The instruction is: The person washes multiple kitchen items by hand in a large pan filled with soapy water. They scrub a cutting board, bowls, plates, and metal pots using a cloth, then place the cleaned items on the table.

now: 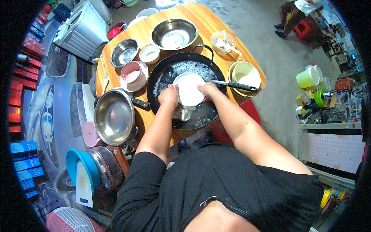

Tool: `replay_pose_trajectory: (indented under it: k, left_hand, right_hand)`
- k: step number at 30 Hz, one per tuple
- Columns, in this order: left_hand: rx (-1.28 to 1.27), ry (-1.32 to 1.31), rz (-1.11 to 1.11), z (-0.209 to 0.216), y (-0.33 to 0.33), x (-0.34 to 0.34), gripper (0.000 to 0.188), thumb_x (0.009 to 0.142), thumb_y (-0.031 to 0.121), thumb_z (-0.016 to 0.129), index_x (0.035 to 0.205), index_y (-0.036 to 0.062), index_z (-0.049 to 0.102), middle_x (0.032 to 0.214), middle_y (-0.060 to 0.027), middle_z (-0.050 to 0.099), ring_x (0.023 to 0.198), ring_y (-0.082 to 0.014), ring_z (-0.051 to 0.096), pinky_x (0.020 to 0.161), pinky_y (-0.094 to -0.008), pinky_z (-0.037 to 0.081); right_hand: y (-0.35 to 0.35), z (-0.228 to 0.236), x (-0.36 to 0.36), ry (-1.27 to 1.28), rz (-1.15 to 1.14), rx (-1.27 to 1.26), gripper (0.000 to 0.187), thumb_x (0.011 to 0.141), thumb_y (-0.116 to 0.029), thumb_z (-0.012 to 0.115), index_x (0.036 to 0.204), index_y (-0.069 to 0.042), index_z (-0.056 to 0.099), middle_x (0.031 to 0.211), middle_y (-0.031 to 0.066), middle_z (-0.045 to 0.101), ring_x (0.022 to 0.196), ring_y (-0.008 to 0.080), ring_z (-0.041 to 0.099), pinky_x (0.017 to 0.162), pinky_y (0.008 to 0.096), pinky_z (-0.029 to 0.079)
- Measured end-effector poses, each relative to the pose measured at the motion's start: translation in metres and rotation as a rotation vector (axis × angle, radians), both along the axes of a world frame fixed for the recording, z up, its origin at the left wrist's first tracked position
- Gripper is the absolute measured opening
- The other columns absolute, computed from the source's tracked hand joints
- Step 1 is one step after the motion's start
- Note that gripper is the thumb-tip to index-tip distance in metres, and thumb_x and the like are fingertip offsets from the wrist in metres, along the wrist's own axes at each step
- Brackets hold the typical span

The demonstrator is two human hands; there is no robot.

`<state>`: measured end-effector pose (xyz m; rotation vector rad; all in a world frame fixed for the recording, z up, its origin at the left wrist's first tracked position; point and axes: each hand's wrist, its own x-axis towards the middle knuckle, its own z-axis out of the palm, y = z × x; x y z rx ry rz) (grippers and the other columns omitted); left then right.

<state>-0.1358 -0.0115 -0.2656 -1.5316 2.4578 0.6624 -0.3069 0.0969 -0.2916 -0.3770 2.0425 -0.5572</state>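
Observation:
A white plate or shallow bowl (pixel 189 91) is held between my two hands over a large black wok (pixel 156 71) of sudsy water. My left hand (pixel 169 95) has its fingers closed on the left edge. On the right edge my right hand (pixel 209 89) grips it, the thumb lying on the white surface. Something pale and shiny (pixel 184 113) shows in the water just below the plate; its kind I cannot make out. A utensil with a black handle (pixel 242 86) rests across the wok's right rim, its far end hidden.
Steel basins (pixel 176 23), a pink bowl (pixel 131 72) and cream bowls (pixel 246 73) crowd the wooden table (pixel 205 17). A steel pan (pixel 114 118) sits at its left edge. Left stands a car (pixel 58 104); right, a cluttered shelf (pixel 328 126). A person (pixel 295 15) is at the far right.

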Motion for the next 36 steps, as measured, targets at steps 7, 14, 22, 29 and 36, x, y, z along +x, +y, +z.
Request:
replay_pose_trajectory:
  k: [7,14,22,29,36]
  left_hand:
    - [0.48,0.288,0.147,-0.039,0.004,0.008,0.065,0.098,0.045,0.028,0.107,-0.0089,0.063,0.117,-0.0305,0.058,0.111,-0.0417,0.057,0.095,-0.0438,0.043]
    - [0.271,0.016,-0.104,0.004,0.032,0.011,0.059,0.098,0.046,0.026,0.113,0.0036,0.064,0.119,-0.0203,0.061,0.111,-0.0371,0.058,0.094,-0.0456,0.044]
    - [-0.121,0.135,-0.331,0.038,0.055,0.047,0.055,0.089,0.042,0.056,0.138,0.0206,0.042,0.146,-0.02,0.034,0.128,-0.0369,0.043,0.101,-0.0526,0.039]
    - [0.287,0.672,-0.031,0.061,0.062,0.098,0.059,0.088,0.041,0.061,0.137,0.0135,0.043,0.128,-0.0228,0.051,0.123,-0.0339,0.047,0.102,-0.0447,0.037]
    - [0.754,1.274,0.377,0.094,0.081,0.113,0.041,0.091,0.016,0.056,0.127,-0.0021,0.049,0.111,-0.0126,0.061,0.098,-0.021,0.06,0.084,-0.0316,0.049]
  right_hand:
    - [0.025,0.01,0.008,-0.192,-0.238,-0.327,0.039,0.088,-0.031,0.061,0.109,0.002,0.065,0.1,0.0145,0.067,0.088,0.0229,0.062,0.072,0.0366,0.048]
    - [0.039,0.083,0.014,0.488,0.281,-0.427,0.037,0.085,-0.018,0.045,0.117,-0.004,0.06,0.105,0.0267,0.063,0.095,0.0386,0.062,0.082,0.0468,0.049]
    - [0.082,0.135,0.026,0.84,0.355,-1.043,0.035,0.084,-0.009,0.057,0.118,-0.011,0.06,0.107,0.014,0.066,0.092,0.0302,0.065,0.081,0.0371,0.052]
    - [0.097,0.131,0.022,-0.259,-0.163,-0.881,0.044,0.094,-0.02,0.055,0.128,0.005,0.043,0.109,0.0134,0.062,0.095,0.0205,0.063,0.084,0.0334,0.053]
    - [0.088,0.12,0.083,-0.707,-0.073,-0.678,0.043,0.094,-0.029,0.056,0.127,-0.002,0.05,0.108,0.0103,0.064,0.086,0.017,0.065,0.071,0.0298,0.054]
